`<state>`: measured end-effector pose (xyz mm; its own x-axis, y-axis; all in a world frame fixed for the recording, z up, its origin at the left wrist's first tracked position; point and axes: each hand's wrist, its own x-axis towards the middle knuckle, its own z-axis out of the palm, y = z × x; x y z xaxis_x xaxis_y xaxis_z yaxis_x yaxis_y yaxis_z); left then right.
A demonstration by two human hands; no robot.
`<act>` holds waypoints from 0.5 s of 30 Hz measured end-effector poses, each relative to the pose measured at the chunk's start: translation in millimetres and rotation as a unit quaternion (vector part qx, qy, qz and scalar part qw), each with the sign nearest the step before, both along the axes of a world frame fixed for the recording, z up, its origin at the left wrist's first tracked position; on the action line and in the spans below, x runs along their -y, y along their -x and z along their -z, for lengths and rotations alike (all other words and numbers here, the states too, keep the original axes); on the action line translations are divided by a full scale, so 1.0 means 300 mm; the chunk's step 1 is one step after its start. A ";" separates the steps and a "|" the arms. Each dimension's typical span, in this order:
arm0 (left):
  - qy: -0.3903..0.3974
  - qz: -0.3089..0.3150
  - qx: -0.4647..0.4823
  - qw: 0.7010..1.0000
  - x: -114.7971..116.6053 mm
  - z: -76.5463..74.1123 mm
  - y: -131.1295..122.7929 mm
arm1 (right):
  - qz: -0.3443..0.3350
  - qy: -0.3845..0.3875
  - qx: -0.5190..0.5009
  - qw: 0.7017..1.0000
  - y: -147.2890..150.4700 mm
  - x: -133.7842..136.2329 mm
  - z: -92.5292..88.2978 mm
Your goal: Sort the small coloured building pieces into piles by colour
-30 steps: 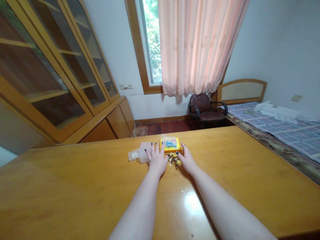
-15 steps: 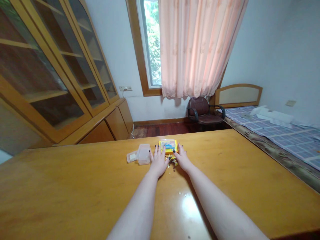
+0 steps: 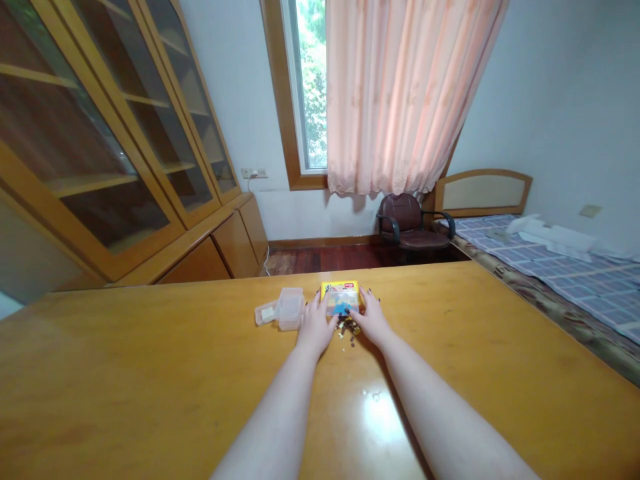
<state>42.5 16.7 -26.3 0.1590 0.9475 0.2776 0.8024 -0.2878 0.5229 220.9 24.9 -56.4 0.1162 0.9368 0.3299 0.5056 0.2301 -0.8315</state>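
A small yellow box (image 3: 340,286) with a red label is between my hands on the wooden table. A see-through case or panel (image 3: 343,302), with blue showing through it, covers its nearer part; whether the two are separate I cannot tell. My left hand (image 3: 316,325) holds the left side, fingers along the edge and thumb at the near edge. On the right side my right hand (image 3: 373,319) grips likewise, its thumb by the blue patch. Tiny dark and yellow pieces (image 3: 346,327) lie in a loose pile just below the thumbs.
Left of my left hand stand an open clear plastic container (image 3: 290,310) and a smaller clear tray (image 3: 265,313) with something white in it. A few specks lie nearer me on the table (image 3: 150,373). Beyond are a brown armchair (image 3: 415,230) and a bed (image 3: 560,267).
The view has shifted slightly. My left fingers have moved off the box's top to its left side. The yellow strip with the red label now shows, and the see-through part sits nearer me.
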 end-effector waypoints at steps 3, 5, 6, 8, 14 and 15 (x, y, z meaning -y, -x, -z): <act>0.007 0.038 -0.027 0.999 0.002 0.008 -0.001 | -0.021 0.043 0.068 0.997 0.004 0.006 -0.022; 0.012 0.049 -0.035 0.998 0.003 0.012 -0.003 | -0.037 0.050 0.080 0.995 0.006 0.012 -0.029; 0.013 0.051 -0.037 0.998 0.003 0.012 -0.003 | -0.039 0.048 0.080 0.995 0.007 0.014 -0.031; 0.001 0.059 -0.037 0.998 0.004 0.010 -0.004 | -0.033 0.039 0.067 0.996 0.010 0.017 -0.035; -0.055 0.076 0.041 0.995 0.004 -0.001 -0.002 | -0.078 -0.016 -0.049 0.996 0.024 0.025 -0.066; -0.062 0.073 0.056 0.994 0.004 0.000 -0.001 | -0.088 -0.020 -0.080 0.993 0.026 0.027 -0.070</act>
